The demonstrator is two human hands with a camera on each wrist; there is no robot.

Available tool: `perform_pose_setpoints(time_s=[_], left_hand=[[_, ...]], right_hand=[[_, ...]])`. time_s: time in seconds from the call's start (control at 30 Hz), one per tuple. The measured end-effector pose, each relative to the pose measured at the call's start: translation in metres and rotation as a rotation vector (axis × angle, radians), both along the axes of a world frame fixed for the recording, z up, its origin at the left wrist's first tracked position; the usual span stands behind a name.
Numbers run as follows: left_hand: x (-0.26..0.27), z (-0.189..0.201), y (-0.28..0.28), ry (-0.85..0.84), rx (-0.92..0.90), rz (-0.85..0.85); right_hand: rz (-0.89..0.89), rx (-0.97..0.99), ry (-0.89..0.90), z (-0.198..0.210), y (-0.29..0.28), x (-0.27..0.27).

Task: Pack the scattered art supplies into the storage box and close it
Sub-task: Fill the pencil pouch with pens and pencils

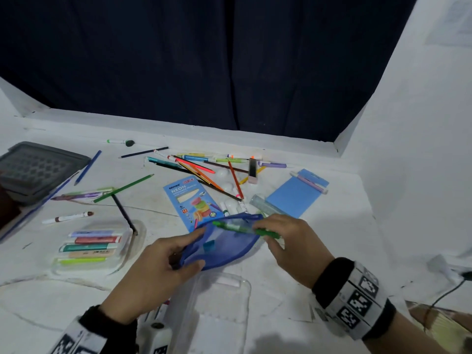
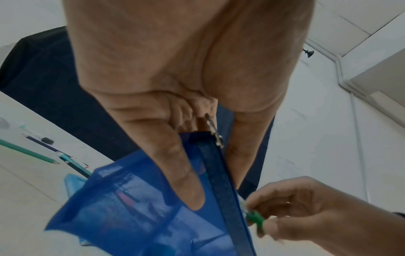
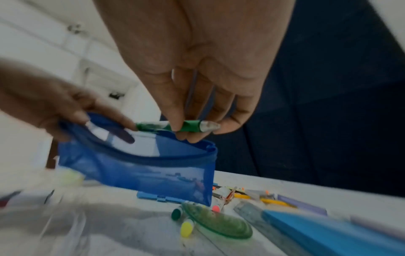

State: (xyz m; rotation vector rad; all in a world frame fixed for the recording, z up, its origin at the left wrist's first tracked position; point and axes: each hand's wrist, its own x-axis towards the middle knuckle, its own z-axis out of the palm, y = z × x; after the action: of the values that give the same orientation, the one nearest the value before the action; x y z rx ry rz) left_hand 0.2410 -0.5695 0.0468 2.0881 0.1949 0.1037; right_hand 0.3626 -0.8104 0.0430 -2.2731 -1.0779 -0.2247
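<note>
A green pen went into a blue mesh pouch held open above the table.

The right hand [image 3: 197,72] pinched the green pen [image 3: 175,127] between thumb and fingertips, the pen lying across the open zipper mouth of the blue mesh pouch [image 1: 224,247]. The left hand [image 1: 155,272] gripped the other end of the pouch, thumb and fingers closed on its edge near the zipper pull [image 2: 215,136]. Behind the pouch, a Ninso neon pencil box [image 1: 190,200], loose coloured pencils [image 1: 204,172] and a blue notepad [image 1: 296,198] lay on the white table [image 1: 332,238]. The grey storage box [image 1: 33,169] stood at the far left.
</note>
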Motion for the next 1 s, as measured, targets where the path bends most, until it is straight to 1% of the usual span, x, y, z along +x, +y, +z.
perform_pose_setpoints(time_s=[0.07, 0.1, 0.2, 0.27, 0.4, 0.5, 0.53, 0.6, 0.67, 0.7, 0.73, 0.77, 0.87, 0.93, 1.0], left_hand=[[-0.002, 0.001, -0.005, 0.025, -0.047, 0.001], [-0.004, 0.001, -0.006, 0.037, -0.092, 0.024], [-0.007, 0.006, -0.007, 0.069, -0.299, 0.115], [-0.009, 0.01, -0.005, 0.085, -0.391, 0.115], [-0.01, 0.013, -0.005, 0.12, -0.388, 0.04], [-0.007, 0.013, -0.007, 0.131, -0.398, 0.019], [-0.005, 0.012, -0.008, 0.119, -0.396, 0.031], [-0.001, 0.009, -0.008, 0.068, -0.352, 0.091], [0.003, 0.007, -0.005, 0.019, -0.296, 0.155], [0.004, 0.006, -0.003, 0.005, -0.273, 0.179], [0.006, 0.006, 0.001, -0.004, -0.261, 0.197], [0.007, 0.006, 0.004, -0.013, -0.263, 0.21], [0.009, 0.009, 0.012, -0.03, -0.325, 0.237], [0.008, 0.01, 0.014, -0.038, -0.348, 0.226], [0.007, 0.01, 0.015, -0.056, -0.327, 0.202]], right_hand=[[0.092, -0.069, -0.15, -0.004, 0.004, 0.001], [0.122, -0.074, -0.179, -0.005, 0.005, 0.002], [0.177, -0.053, -0.203, -0.009, 0.005, 0.005], [0.211, -0.047, -0.213, -0.011, 0.007, 0.008], [0.317, -0.009, -0.214, -0.012, 0.023, 0.007], [0.383, 0.053, -0.145, -0.008, 0.034, 0.0], [0.364, 0.097, -0.109, -0.005, 0.035, 0.0], [0.241, 0.197, -0.056, 0.004, 0.031, 0.008], [0.108, 0.272, -0.076, 0.008, 0.02, 0.024], [0.049, 0.271, -0.097, 0.007, 0.014, 0.036], [-0.015, 0.234, -0.095, 0.004, 0.006, 0.048], [-0.087, 0.167, -0.057, -0.001, -0.001, 0.06], [-0.284, -0.139, 0.112, -0.024, -0.019, 0.086], [-0.355, -0.343, 0.144, -0.037, -0.02, 0.09], [-0.378, -0.467, 0.164, -0.044, -0.018, 0.089]])
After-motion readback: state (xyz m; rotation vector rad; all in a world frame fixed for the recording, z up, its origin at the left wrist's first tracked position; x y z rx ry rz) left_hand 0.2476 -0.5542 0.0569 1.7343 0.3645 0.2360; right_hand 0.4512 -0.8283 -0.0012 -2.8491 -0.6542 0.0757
